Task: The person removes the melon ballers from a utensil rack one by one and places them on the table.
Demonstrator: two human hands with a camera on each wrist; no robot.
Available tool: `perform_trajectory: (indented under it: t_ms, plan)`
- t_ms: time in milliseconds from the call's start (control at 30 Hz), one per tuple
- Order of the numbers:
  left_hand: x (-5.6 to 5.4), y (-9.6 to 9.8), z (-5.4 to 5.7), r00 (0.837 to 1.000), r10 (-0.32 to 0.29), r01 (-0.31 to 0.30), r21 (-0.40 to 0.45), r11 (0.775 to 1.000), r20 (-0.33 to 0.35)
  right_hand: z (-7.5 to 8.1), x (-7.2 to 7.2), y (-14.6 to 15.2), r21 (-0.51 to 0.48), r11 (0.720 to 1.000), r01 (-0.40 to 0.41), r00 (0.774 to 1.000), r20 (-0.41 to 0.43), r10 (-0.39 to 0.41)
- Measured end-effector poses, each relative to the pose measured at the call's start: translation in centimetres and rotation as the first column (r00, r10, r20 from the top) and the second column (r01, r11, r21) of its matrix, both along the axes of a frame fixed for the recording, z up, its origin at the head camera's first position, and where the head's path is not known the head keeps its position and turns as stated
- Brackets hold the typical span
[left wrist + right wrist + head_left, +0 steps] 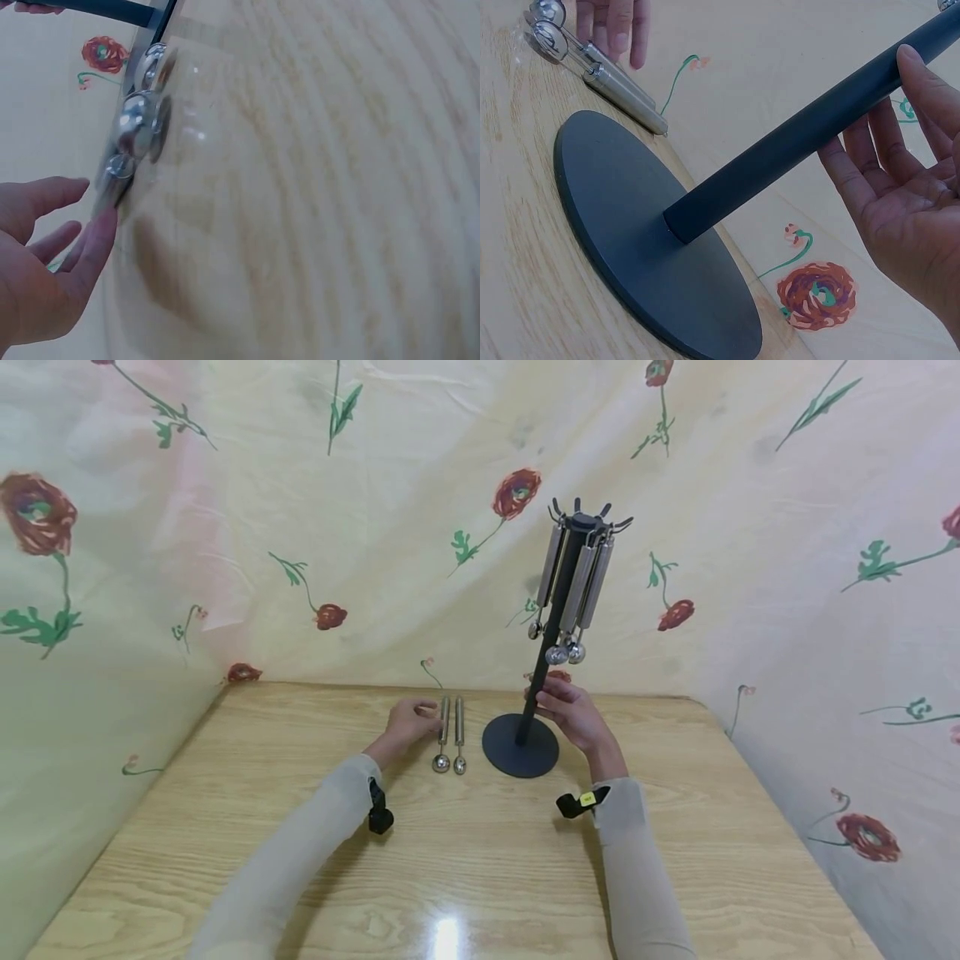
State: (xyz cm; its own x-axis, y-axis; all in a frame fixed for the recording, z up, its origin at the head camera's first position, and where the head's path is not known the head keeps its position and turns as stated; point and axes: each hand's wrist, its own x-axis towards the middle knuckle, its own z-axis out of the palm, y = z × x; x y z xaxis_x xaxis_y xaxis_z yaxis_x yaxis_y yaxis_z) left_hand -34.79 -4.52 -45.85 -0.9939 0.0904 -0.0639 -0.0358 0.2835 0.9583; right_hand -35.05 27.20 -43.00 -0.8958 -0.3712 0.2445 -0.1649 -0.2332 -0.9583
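Two small steel spoons lie side by side on the table: a round-bowled one (441, 763) on the left and a narrower oval-bowled one (460, 766) on the right. My left hand (408, 722) is beside the left spoon's handle, its thumb and fingers apart; the left wrist view shows fingertips close to the handle, contact unclear. A black utensil stand (529, 714) rises from a round base. My right hand (911, 172) holds its pole low down between thumb and fingers. Several steel utensils (577, 597) hang from hooks at the stand's top.
The wood-grained table (465, 860) meets a flower-printed cloth (375, 568) at its back and sides. The stand's base (504, 762) sits just right of the spoons. Bare hooks (577, 506) stick out at the top of the stand.
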Motion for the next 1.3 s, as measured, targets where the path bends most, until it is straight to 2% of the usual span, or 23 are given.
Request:
perform_trajectory:
  t_ms: [133,267,333,500,733,867,967,1133,1300]
  plan:
    - [-0.1,-0.2,1.3,0.994,-0.012,0.008,-0.036,0.999,-0.107,-0.1,0.0,0.0,-0.007,1.000,-0.008,1.000,-0.003,0.008]
    - [-0.2,0.1,3.6,0.969,-0.051,0.040,-0.048,0.998,-0.243,-0.1,0.0,0.0,-0.008,1.000,-0.010,1.000,-0.010,0.010]
    - [-0.1,0.5,5.1,0.948,-0.069,0.056,-0.051,0.997,-0.310,-0.1,0.0,0.0,-0.010,1.000,-0.004,1.000,-0.010,0.004]
    - [0.5,2.0,9.3,0.898,-0.105,0.107,-0.019,0.994,-0.427,0.0,0.1,-0.1,-0.011,1.000,0.009,1.000,0.008,-0.009]
    - [2.0,4.5,15.1,0.828,-0.180,0.216,0.007,0.976,-0.531,0.3,0.3,-0.2,-0.018,1.000,-0.008,1.000,0.012,0.008]
    - [3.1,6.3,17.7,0.789,-0.210,0.267,0.015,0.963,-0.577,0.3,0.3,-0.2,-0.017,1.000,-0.025,1.000,0.006,0.025]
    - [3.7,7.6,18.9,0.769,-0.224,0.299,0.027,0.954,-0.599,0.2,0.2,-0.2,-0.015,1.000,-0.017,1.000,0.007,0.017]
    - [4.3,9.5,19.9,0.725,-0.227,0.317,0.022,0.948,-0.650,0.0,0.1,-0.1,-0.018,1.000,-0.006,1.000,0.011,0.006]
    - [4.2,10.8,20.3,0.705,-0.199,0.313,0.047,0.949,-0.681,-0.1,0.0,0.0,-0.025,0.999,-0.021,1.000,0.005,0.021]
